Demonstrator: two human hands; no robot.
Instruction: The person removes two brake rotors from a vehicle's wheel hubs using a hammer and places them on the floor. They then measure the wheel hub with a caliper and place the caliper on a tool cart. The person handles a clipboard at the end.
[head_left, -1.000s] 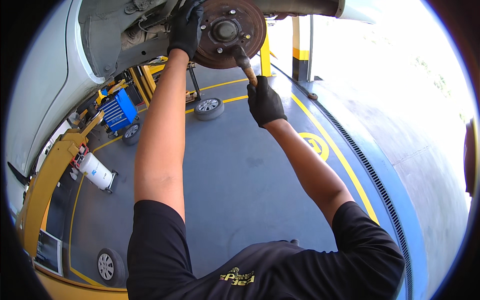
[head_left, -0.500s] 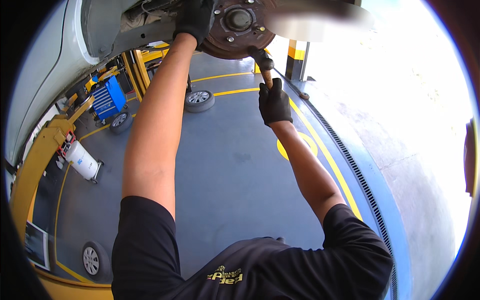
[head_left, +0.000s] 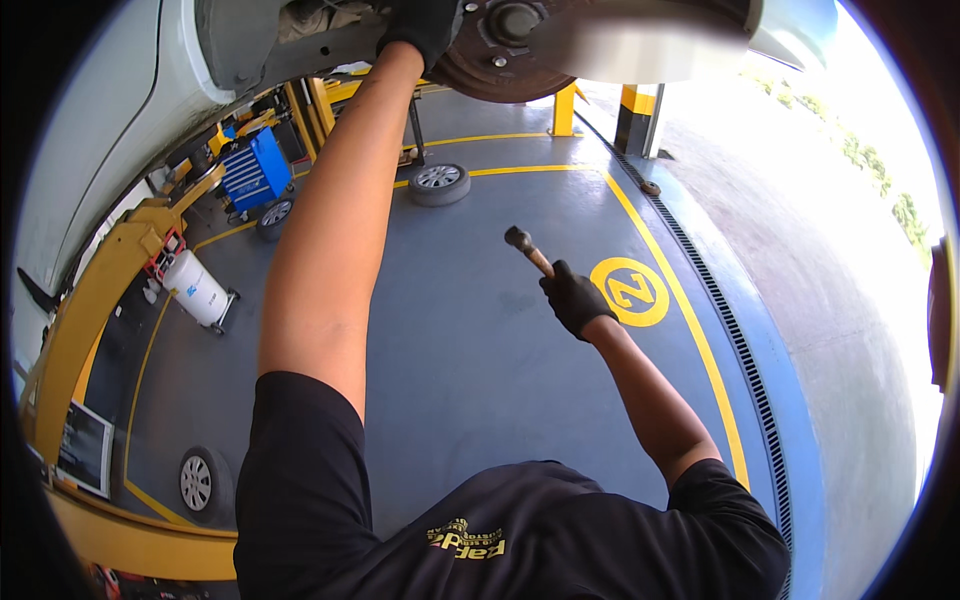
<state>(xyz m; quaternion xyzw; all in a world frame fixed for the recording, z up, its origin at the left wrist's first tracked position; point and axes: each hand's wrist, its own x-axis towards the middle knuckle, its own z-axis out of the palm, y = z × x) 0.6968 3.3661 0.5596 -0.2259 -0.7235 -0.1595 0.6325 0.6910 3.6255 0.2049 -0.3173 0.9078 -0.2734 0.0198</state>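
A rusty brown brake drum (head_left: 520, 80) with wheel studs and a round hub in its middle hangs at the top under the raised car (head_left: 100, 110). My left hand (head_left: 425, 30), in a black glove, reaches up to the drum's left edge; its fingers are largely hidden at the upper rim of the picture. Lower and to the right, my right hand (head_left: 575, 298), also gloved in black, is closed around the wooden handle of a hammer (head_left: 519, 239). The hammer's dark metal head points up and left, well apart from the drum.
Yellow lift posts and arms (head_left: 140, 240) stand at the left. Nearby are a blue tool cabinet (head_left: 255, 170) and a white wheeled tank (head_left: 196, 288). Wheels lie on the floor, one (head_left: 440, 184) beneath the drum and another (head_left: 205, 485) lower left. A drain grate (head_left: 715, 310) runs along the right.
My right hand has drawn the hammer down, away from the drum's lower edge. My left hand stays by the drum. The whole view has shifted slightly.
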